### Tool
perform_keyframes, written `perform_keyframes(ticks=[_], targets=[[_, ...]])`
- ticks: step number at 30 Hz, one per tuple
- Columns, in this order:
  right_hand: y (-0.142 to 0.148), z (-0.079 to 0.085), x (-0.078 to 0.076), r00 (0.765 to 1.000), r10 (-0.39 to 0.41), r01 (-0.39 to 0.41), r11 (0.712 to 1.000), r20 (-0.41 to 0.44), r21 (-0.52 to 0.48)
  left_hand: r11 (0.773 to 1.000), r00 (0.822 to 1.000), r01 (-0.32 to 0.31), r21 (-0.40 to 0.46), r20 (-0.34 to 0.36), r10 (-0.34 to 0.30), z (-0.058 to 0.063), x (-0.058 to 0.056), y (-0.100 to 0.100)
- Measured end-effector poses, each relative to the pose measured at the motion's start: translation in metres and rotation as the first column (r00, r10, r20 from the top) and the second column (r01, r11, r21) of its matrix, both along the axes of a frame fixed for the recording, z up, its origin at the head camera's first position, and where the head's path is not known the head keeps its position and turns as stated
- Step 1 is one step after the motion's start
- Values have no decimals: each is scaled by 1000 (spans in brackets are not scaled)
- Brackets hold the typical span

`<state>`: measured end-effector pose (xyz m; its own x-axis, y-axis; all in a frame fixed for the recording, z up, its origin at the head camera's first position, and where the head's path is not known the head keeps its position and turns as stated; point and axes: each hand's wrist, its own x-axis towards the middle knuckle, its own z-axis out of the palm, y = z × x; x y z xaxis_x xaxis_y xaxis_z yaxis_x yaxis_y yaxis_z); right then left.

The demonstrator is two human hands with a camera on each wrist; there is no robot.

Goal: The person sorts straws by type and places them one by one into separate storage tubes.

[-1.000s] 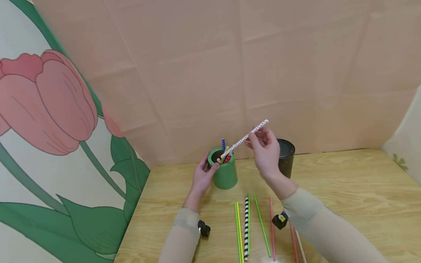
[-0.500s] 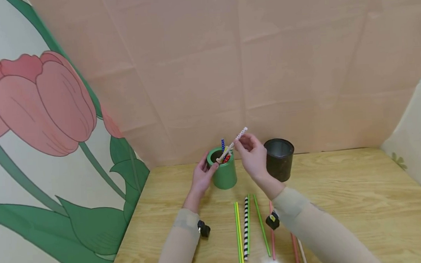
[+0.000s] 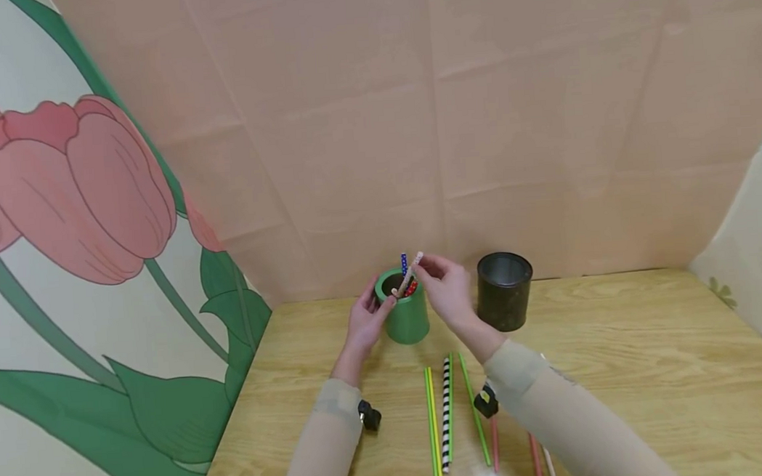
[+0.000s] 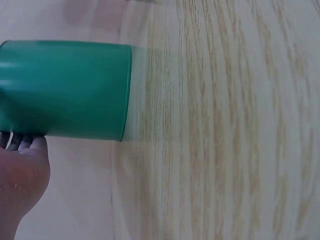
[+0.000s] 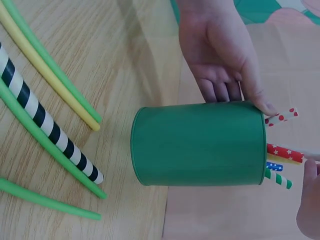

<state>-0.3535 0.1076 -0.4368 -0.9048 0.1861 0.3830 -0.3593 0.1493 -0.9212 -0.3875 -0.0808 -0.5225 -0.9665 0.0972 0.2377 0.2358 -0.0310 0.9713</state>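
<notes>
My left hand (image 3: 365,320) holds the green can (image 3: 409,325) by its left side, the thumb at the rim. My right hand (image 3: 447,286) pinches a white dotted paper straw (image 3: 410,274) near its upper end. That straw slants down into the can's mouth; its lower end is hidden. In the right wrist view several patterned straws stick out of the can, among them a white one with red dots (image 5: 282,116), a red starred one (image 5: 283,152) and a green-and-white striped one (image 5: 278,178). The left wrist view catches the can wall (image 4: 70,90) with fingers beneath it.
A black can (image 3: 505,296) stands on the wooden table (image 3: 623,340) right of the right hand. Nearer lie several loose straws: green, yellow, a black-and-white striped one (image 3: 446,416), and pink ones (image 3: 536,461) partly under the right forearm. A pinkish sheet (image 3: 543,111) hangs behind.
My right hand has moved left and down, away from the black can. The white dotted straw has tilted steeper and sunk into the green can. The left hand has kept still.
</notes>
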Motion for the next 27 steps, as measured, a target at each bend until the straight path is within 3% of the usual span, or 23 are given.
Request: perform_keyframes(ticks=[8, 17, 27], targets=[[5, 1, 1, 1000, -26, 26, 1000, 2, -7, 999, 1000, -13, -41, 1, 13, 0, 0, 0], [9, -2, -1, 998, -59, 58, 998, -15, -28, 1000, 1000, -8, -26, 0, 8, 1, 0, -1], [21, -11, 10, 997, -75, 72, 989, -18, -128, 1000, 1000, -10, -24, 10, 11, 3, 2, 0]])
